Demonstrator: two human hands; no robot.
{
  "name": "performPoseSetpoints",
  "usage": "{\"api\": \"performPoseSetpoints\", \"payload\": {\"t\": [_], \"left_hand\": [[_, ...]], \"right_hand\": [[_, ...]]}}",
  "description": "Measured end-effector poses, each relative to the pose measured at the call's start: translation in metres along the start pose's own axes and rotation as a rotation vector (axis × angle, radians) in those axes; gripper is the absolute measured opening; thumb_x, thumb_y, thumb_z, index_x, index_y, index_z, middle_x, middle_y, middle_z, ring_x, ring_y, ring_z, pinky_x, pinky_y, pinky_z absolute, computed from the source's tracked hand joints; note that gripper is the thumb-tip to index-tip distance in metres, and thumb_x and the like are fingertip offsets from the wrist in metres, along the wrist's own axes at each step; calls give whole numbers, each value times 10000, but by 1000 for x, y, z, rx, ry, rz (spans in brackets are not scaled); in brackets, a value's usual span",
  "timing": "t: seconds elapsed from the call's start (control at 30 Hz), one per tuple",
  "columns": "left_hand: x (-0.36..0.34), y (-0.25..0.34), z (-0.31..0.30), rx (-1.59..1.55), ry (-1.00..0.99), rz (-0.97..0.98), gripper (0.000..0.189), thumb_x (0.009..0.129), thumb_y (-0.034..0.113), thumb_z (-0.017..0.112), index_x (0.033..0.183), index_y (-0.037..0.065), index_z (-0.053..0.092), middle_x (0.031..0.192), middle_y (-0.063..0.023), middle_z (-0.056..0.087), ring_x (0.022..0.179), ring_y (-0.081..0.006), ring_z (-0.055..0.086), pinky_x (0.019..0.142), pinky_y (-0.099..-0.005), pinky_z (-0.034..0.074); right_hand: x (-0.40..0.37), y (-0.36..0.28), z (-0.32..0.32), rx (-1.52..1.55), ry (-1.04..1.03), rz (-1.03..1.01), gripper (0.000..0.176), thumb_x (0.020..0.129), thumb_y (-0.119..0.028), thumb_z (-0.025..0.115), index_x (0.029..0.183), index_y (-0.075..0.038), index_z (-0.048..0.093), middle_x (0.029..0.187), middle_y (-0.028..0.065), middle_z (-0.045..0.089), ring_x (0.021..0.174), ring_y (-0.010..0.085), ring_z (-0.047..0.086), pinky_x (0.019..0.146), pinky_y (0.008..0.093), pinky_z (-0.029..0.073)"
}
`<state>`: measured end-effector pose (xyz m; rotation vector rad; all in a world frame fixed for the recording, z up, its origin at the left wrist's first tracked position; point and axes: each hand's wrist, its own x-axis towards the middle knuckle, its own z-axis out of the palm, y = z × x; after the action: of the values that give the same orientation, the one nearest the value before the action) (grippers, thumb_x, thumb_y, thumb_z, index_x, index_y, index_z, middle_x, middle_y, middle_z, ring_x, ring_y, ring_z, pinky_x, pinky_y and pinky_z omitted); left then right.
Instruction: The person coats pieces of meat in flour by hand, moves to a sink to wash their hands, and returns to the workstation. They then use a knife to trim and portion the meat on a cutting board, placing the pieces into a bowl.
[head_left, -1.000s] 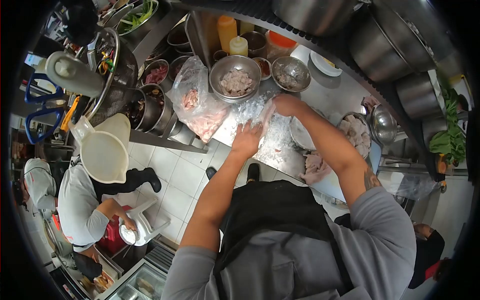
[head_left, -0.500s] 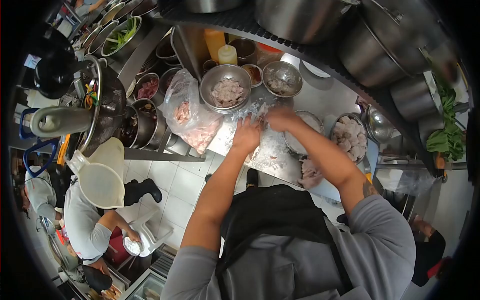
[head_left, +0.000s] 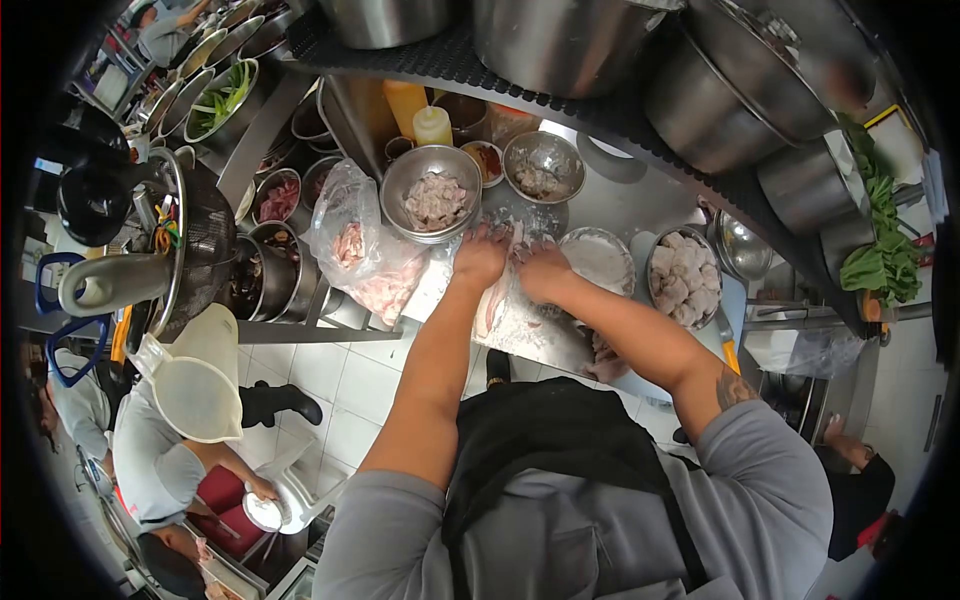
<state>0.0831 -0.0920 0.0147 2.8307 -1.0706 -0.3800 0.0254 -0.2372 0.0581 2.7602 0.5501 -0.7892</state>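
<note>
My left hand and my right hand are side by side on the floured steel counter. Their fingers are bent round a long pale strip of raw meat that runs between them towards the counter's front edge. The fingertips are partly hidden. Just beyond my left hand stands a steel bowl of pale meat pieces. To the right of my right hand is a round dish of white flour. Another piece of raw meat lies partly under my right forearm.
A bowl of pale chunks and a yellow-handled knife are on the right. On the left sits a plastic bag of raw meat. Large pots fill the overhead shelf. A co-worker bends at lower left.
My right hand has come down beside my left, lower and closer to me. My left hand has shifted slightly away from me. The whole view has moved a little.
</note>
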Motion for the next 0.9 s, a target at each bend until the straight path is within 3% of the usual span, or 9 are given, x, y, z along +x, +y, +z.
{"api": "performPoseSetpoints", "payload": {"t": [0.13,0.23,0.37,0.47,0.5,0.6,0.73,0.83,0.9], "left_hand": [[10,0,1,-85,-7,-61,516,988,289,388,1484,149,414,1556,-39,374,1463,-334,252,1177,-508,220],[1,10,1,-274,130,-164,520,969,237,391,1477,129,423,1556,-66,369,1464,-343,248,1180,-520,209],[-53,28,18,-70,107,-29,562,873,101,429,1431,57,472,1498,-111,440,1435,-373,292,1176,-523,223],[-86,42,16,-85,88,10,536,862,97,446,1390,38,519,1456,-115,488,1425,-379,304,1172,-515,234],[-94,44,14,-94,86,17,513,847,90,468,1350,38,559,1435,-116,510,1425,-377,305,1171,-513,236],[-120,42,3,-170,96,-42,517,830,73,488,1340,35,564,1428,-117,517,1420,-381,311,1169,-513,239],[-147,35,15,-130,103,-28,552,818,61,499,1369,38,534,1426,-110,522,1419,-391,309,1168,-523,235],[-162,40,21,-97,112,-32,583,819,68,503,1402,46,499,1443,-106,505,1422,-392,303,1169,-537,227],[-168,39,16,-83,7,-40,592,824,76,500,1416,51,485,1456,-104,491,1426,-389,298,1171,-543,220]], "right_hand": [[-13,2,-60,-48,-189,41,459,831,-170,535,1273,-78,618,1351,114,566,1276,300,486,1061,490,341],[7,21,-28,118,101,-11,396,826,-165,537,1186,-71,673,1305,106,602,1279,300,485,1050,488,359],[15,39,-38,14,-47,64,370,830,-156,573,1172,-64,680,1227,124,649,1251,299,512,1052,475,357],[17,34,-11,117,243,-92,399,811,-157,591,1193,-72,669,1213,115,648,1249,291,515,1040,470,378],[0,22,-33,139,50,-128,476,827,-98,508,1295,-49,582,1417,127,514,1286,308,489,1058,510,365],[-21,-7,0,92,121,-101,493,831,-124,527,1314,-28,561,1420,129,512,1286,300,490,1063,500,357],[-30,-17,-16,-137,-111,-82,497,834,-189,564,1304,-25,568,1343,119,563,1266,271,501,1069,455,341],[-34,-26,7,-7,315,-223,400,859,-170,525,1212,-33,649,1318,137,582,1246,275,514,1050,415,353],[-36,-29,-1,7,87,-181,416,867,-176,511,1238,-24,627,1346,141,561,1249,277,513,1050,414,354]]}}
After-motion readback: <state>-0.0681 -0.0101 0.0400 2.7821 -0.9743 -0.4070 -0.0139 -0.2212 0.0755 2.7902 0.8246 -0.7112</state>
